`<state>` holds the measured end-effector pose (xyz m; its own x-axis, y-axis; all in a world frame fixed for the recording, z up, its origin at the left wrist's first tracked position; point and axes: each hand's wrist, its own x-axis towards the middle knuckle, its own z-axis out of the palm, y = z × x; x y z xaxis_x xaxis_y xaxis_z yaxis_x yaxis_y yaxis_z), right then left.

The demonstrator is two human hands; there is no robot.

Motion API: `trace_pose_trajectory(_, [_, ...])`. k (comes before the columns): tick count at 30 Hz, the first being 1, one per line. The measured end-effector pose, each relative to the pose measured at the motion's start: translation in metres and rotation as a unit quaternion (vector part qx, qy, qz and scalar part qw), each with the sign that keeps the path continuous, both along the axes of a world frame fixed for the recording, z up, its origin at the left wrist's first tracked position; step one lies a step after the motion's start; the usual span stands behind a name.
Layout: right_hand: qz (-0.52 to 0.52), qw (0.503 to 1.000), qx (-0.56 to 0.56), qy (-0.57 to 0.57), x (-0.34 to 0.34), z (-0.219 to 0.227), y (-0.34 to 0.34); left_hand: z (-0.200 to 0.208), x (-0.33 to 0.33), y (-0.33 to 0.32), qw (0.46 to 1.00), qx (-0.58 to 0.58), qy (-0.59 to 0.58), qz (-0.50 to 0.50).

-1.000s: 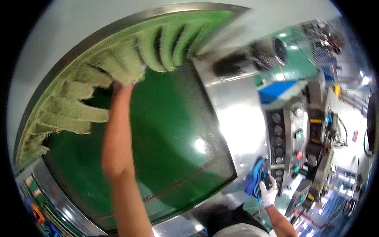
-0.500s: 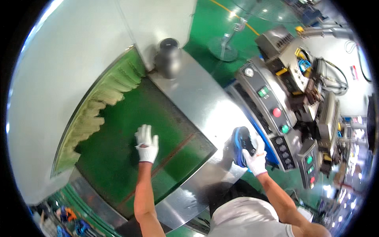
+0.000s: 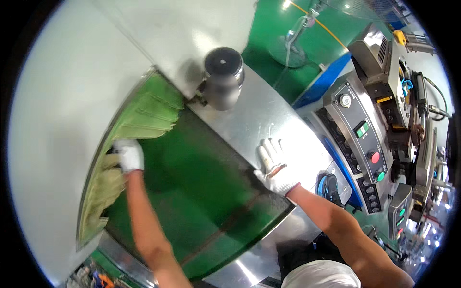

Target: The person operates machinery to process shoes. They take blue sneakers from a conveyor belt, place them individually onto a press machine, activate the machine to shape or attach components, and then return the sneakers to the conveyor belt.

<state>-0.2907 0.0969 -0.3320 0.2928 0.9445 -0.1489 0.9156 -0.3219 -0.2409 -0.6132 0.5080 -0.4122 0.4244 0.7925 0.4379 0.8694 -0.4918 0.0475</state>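
Right fingers (image 3: 264, 156) straight, thumb (image 3: 260, 176) apart

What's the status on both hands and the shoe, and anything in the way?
Left hand at strips, grip unclear. Right hand open, empty, over metal ledge. Shoe beside right forearm. Strips crowd left hand.

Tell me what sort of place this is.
Likely a factory: there's a green belt with a strip curtain, a control panel, and metal machinery beyond.
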Motion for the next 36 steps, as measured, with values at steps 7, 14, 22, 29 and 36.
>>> trace_pose_trajectory(7, [0.011, 0.998, -0.013, 0.061, 0.003, -0.006, 0.008, -0.063, -0.016, 0.162, 0.954, -0.197, 0.115, 0.194])
trace_pose_trajectory(14, [0.017, 0.999, -0.008, 0.029, 0.007, 0.003, 0.027, -0.096, -0.003, 0.160, 0.951, -0.220, 0.113, 0.187])
trace_pose_trajectory(22, [0.023, 0.999, -0.003, 0.045, -0.005, 0.005, 0.025, -0.039, -0.013, 0.081, 0.971, -0.164, 0.088, 0.149])
trace_pose_trajectory(29, [0.051, 0.998, 0.030, -0.010, -0.002, 0.005, -0.006, 0.051, 0.035, -0.202, 0.964, -0.224, -0.032, 0.140])
trace_pose_trajectory(36, [0.152, 0.963, 0.063, 0.215, -0.016, 0.110, -0.058, 0.144, 0.024, -0.411, 0.902, -0.410, -0.118, 0.060])
